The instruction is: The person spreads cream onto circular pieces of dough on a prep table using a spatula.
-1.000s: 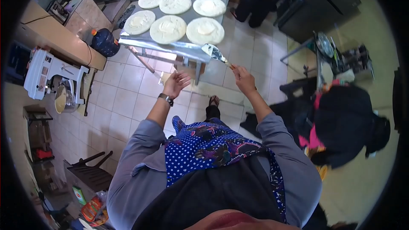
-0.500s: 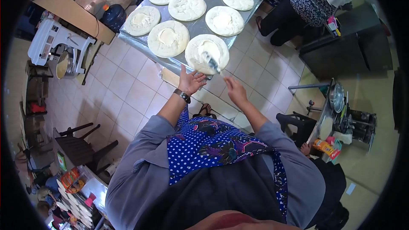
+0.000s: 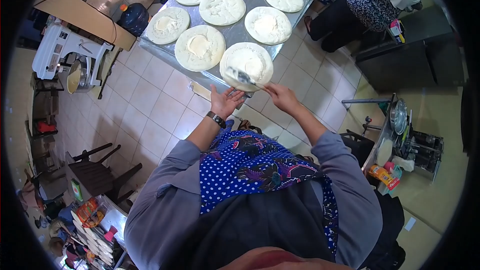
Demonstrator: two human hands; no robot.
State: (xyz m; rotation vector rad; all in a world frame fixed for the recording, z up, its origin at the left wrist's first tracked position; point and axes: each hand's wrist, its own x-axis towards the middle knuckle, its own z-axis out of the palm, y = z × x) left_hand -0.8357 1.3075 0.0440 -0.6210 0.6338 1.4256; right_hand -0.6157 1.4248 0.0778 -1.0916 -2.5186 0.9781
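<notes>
- Right hand [image 3: 282,97]: clamped on the handle of a spatula [image 3: 242,76]. The blade lies flat on the nearest dough round [image 3: 246,66], on its near-left side.
- Left hand [image 3: 225,101]: empty, fingers spread, palm down at the near edge of the table [image 3: 235,32]. It is just below that same round; can't tell if it touches the edge. Watch [image 3: 216,118] on the wrist.
- The hands are close together but not touching.
- The nearest dough round sits at the table's near corner, with a white spread smeared across its middle.
- The metal table carries more rounds in rows. Three of them, [image 3: 200,47], [image 3: 167,25] and [image 3: 267,25], each have a white dollop in the centre.
- The rounds further back [image 3: 222,7] look plain; it's hard to tell at this size.
- Stand mixer [image 3: 67,55] on the floor at left. Its bowl [image 3: 75,77] holds a pale yellowish mass.
- Blue jug [image 3: 134,18] with an orange cap stands by the table's left corner; contents not visible.
- Rack at right holds a metal pan [image 3: 399,115], with an orange packet [image 3: 382,174] below it.
- Another person [image 3: 370,0] stands at the table's far right end.
</notes>
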